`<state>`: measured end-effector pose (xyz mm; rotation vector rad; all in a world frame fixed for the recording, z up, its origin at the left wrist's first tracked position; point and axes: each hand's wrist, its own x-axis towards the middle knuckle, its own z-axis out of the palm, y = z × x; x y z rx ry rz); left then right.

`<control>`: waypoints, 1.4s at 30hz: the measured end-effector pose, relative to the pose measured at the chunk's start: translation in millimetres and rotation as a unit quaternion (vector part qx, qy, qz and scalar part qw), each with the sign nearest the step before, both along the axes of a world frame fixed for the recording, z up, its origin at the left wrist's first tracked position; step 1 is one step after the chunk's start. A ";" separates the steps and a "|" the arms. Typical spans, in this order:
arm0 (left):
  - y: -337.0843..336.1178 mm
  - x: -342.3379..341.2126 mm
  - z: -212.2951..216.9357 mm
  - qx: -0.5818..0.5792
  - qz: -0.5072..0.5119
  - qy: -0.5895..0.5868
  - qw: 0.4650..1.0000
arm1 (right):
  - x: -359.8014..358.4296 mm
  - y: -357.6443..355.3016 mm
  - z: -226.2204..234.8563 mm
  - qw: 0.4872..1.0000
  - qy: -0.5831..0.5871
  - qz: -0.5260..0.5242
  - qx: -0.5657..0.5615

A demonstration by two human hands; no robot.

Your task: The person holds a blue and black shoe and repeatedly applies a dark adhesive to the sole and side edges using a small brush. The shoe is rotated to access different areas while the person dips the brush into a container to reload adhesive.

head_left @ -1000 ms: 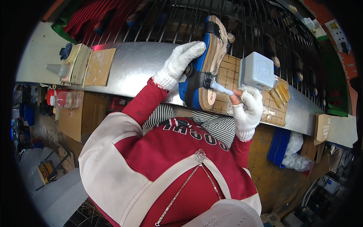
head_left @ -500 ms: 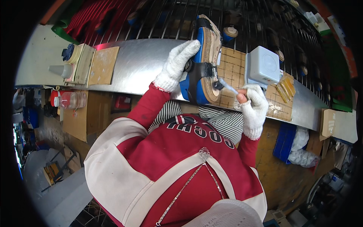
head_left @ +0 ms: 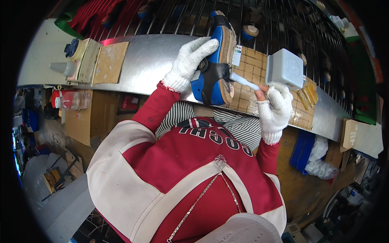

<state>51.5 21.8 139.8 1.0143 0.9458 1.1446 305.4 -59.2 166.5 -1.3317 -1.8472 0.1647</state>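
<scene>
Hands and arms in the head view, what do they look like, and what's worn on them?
Both arms wear dark red sleeves, with pale cream panels near the shoulders. The left hand and right hand wear white knitted gloves; the left one's cuff has a reddish edge. On the right, bare fingertips show past the knit.

The left hand (head_left: 188,60) and right hand (head_left: 276,106) are gloved in white, the left cuff trimmed with red. The shoe (head_left: 218,69) is bright blue with black straps and tan along the sole; the brush handle (head_left: 244,81) is bluish white. The counter (head_left: 148,56) is silvery, the cardboard (head_left: 251,67) tan with a dark grid, the box (head_left: 285,69) pale grey, the block (head_left: 308,95) amber. The jacket (head_left: 170,162) is deep red and cream, the trousers (head_left: 178,115) black-and-white striped. The shadowed rods (head_left: 194,20) seem dark grey, reddish at left.
</scene>
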 end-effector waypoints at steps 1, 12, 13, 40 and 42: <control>1.3 -0.5 0.0 -0.007 0.003 0.017 1.000 | 1.3 2.1 -0.7 1.000 0.012 0.014 -0.011; 3.7 9.3 5.2 -0.198 -0.110 -0.128 0.966 | 7.8 22.1 5.6 0.992 0.050 0.109 -0.043; 0.8 10.2 3.7 -0.224 -0.138 -0.179 0.948 | 8.4 24.7 8.4 0.992 0.039 0.113 -0.037; -91.7 11.3 -68.1 -0.306 -0.298 -0.295 0.855 | -5.7 61.3 23.5 0.953 -0.043 0.301 -0.002; -92.5 12.6 -68.1 -0.307 -0.299 -0.302 0.852 | -4.4 59.9 21.6 0.953 -0.048 0.298 0.002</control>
